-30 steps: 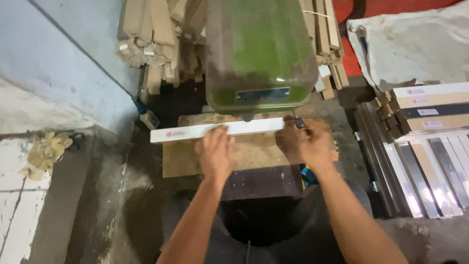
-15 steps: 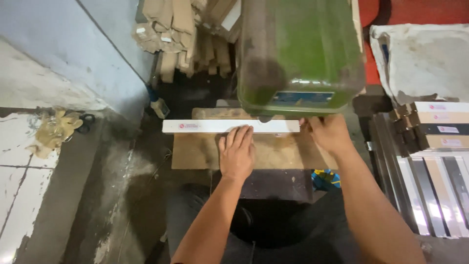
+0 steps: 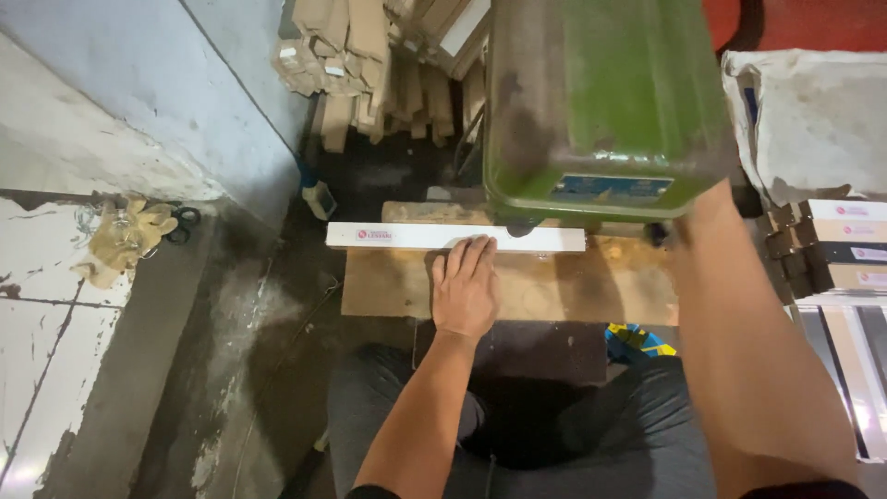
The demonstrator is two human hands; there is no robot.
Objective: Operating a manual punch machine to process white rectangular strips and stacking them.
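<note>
The left hand (image 3: 467, 286) lies flat at centre frame, fingers spread open, pressing the long white strip (image 3: 455, 237) against the wooden bench (image 3: 554, 291). The strip lies crosswise under the green machine (image 3: 601, 102). The right forearm rises at right; its hand is hidden behind the machine, so its grip cannot be told.

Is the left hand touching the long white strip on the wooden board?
Touching: in the head view, the left hand has its fingertips pressed on the white strip.
</note>
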